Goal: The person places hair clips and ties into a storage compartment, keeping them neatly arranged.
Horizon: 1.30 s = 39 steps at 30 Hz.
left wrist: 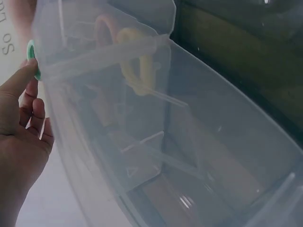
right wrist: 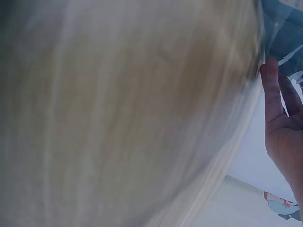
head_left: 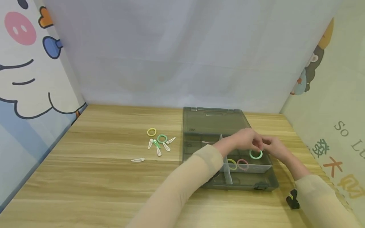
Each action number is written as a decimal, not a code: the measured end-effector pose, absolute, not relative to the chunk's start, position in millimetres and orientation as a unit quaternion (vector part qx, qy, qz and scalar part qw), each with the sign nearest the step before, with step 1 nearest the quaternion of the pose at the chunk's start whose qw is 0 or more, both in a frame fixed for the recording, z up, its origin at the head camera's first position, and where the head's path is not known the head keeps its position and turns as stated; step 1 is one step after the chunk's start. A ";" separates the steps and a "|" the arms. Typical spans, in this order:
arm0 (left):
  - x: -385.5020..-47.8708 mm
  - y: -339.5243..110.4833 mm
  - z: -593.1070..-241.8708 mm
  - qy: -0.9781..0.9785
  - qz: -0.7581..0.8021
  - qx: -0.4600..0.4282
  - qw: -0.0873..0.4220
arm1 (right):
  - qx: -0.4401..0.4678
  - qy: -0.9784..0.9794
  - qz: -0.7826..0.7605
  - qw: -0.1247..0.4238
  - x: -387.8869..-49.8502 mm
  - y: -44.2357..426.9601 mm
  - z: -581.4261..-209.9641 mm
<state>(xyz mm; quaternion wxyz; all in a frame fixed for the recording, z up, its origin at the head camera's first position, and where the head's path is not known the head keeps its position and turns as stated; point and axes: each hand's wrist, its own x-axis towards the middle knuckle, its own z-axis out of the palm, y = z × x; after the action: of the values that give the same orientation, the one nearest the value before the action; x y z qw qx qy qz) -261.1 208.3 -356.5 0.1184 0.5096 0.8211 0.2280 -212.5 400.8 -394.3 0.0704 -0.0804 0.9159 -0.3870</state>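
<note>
My left hand pinches a mint-green hair tie over the right part of a grey see-through divided box. Thumb and fingers close on that ring in the left wrist view, beside a clear wall. Inside the box lie a yellow hair tie and a pink hair tie. My right hand is at the box's right side, close to the left fingers. In the right wrist view its fingers look fairly straight by the box's edge; any contact is hard to tell.
The box's lid lies folded back. Left of it on the wooden table are a yellow hair tie, a green hair tie, a green snap clip and several white snap clips. A small black object stands near the right sleeve.
</note>
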 end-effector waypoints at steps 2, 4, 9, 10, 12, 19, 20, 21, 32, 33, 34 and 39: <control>-261.8 209.6 -356.7 0.819 0.203 0.525 0.115 | -0.083 0.914 -0.391 0.070 -213.8 399.6 -394.0; -262.2 211.2 -357.6 0.818 0.178 0.536 0.114 | -0.086 0.912 -0.395 0.070 -215.3 398.8 -393.8; -261.1 214.0 -364.6 0.819 0.149 0.536 0.142 | -0.101 0.910 -0.396 0.070 -220.3 397.8 -396.8; -260.4 214.1 -366.4 0.817 0.150 0.535 0.151 | -0.104 0.908 -0.400 0.071 -221.4 397.5 -397.9; -259.0 214.1 -370.3 0.812 0.148 0.541 0.161 | -0.112 0.902 -0.411 0.076 -223.3 396.4 -400.2; -257.0 214.5 -377.9 0.798 0.149 0.563 0.156 | -0.123 0.899 -0.413 0.073 -227.1 391.8 -402.5; -256.9 214.3 -378.2 0.798 0.150 0.562 0.156 | -0.124 0.900 -0.412 0.073 -227.4 391.4 -402.5; -257.0 213.8 -378.3 0.799 0.150 0.562 0.155 | -0.125 0.899 -0.413 0.075 -227.8 391.4 -402.7; -258.0 208.1 -366.3 0.802 0.155 0.557 0.153 | -0.118 0.897 -0.419 0.083 -219.8 398.7 -401.5; -258.6 207.8 -363.9 0.801 0.151 0.560 0.151 | -0.116 0.897 -0.418 0.082 -219.1 399.4 -401.2; -259.3 207.6 -361.5 0.798 0.148 0.564 0.149 | -0.112 0.898 -0.418 0.081 -218.6 400.1 -401.0; -263.3 201.7 -352.1 0.787 0.163 0.576 0.151 | -0.100 0.911 -0.394 0.072 -217.4 401.9 -400.3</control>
<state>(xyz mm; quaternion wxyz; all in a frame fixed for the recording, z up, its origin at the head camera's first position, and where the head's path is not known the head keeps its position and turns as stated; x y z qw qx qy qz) -263.3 201.7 -352.1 0.1506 0.5756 0.7870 0.1629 -217.4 401.9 -400.3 0.0723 -0.0995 0.9107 -0.3944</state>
